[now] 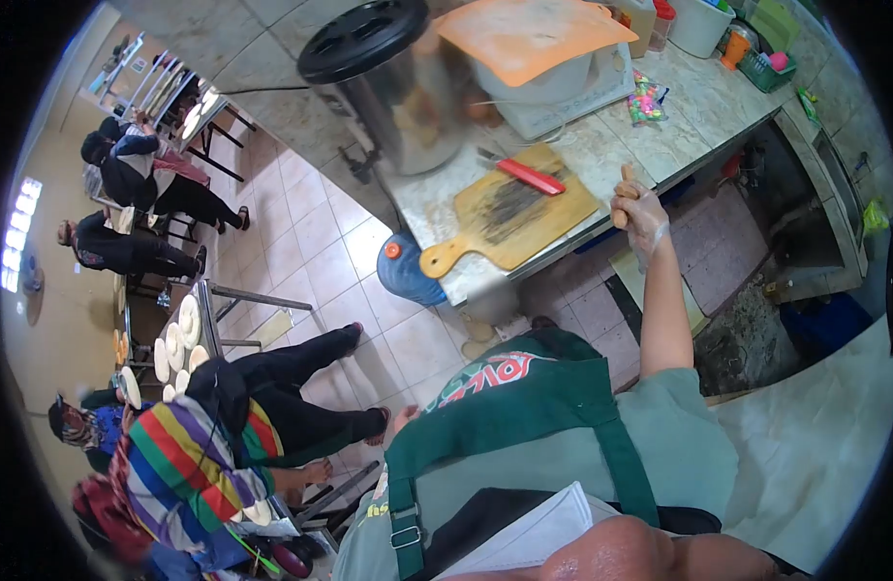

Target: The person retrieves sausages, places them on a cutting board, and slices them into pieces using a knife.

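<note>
My right hand, in a thin clear plastic glove, is raised in front of the counter edge, to the right of the cutting board. Its fingers are bent together; whether anything sits in them I cannot make out. A small part of my left hand shows beside my green apron, its fingers mostly hidden. Nearest my right hand, a wooden cutting board with a dark, worn middle lies on the counter. On that board rests a red-handled knife.
On the tiled counter stand a large black-lidded container, a tub under an orange sheet and a colourful packet. A blue water jug is on the floor. Several people work at tables with flat dough rounds.
</note>
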`<state>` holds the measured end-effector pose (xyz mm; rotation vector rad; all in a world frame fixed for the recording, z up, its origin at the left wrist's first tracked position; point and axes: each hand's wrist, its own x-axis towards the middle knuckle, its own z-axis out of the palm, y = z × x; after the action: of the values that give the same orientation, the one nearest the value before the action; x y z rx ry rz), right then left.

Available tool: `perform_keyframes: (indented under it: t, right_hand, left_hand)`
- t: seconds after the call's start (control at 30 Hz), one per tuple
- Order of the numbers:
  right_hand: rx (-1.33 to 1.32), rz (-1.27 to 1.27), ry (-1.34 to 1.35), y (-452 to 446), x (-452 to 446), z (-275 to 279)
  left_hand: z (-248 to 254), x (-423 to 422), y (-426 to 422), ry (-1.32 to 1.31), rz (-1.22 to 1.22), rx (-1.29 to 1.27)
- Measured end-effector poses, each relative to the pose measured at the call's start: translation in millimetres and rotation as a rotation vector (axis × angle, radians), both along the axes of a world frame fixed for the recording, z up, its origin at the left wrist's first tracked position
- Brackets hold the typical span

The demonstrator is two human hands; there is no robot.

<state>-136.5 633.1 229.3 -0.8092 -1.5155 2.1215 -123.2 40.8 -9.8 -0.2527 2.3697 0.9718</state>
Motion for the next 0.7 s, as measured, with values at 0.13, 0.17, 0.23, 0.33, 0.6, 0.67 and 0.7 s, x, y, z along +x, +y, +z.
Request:
perform_keyframes:
  t: [0.13,0.17,0.23,0.33,0.6,0.67,0.7]
  right_hand:
    - [-0.012,-0.024,-0.132,57,-31,-10]
    - [-0.010,0.005,-0.142,68,-39,-14]
    - [0.053,0.083,-0.209,86,-53,-16]
    - [0.114,0.188,-0.267,101,-71,-13]
    - [-0.056,0.241,-0.132,109,-69,-12]
    - [-0.167,0.240,-0.077,110,-58,-10]
    - [-0.163,0.233,-0.077,110,-50,-9]
  left_hand:
    - [1,-2,50,-0.065,0.054,0.124]
    - [15,3,69,-0.068,0.066,0.118]
    - [67,16,117,-0.002,0.163,0.009]
    - [93,37,141,-0.007,0.274,-0.035]
    - [101,12,171,0.463,0.408,-0.105]
    - [133,-40,216,0.620,0.382,0.176]
    - [164,-66,250,0.650,0.326,0.305]
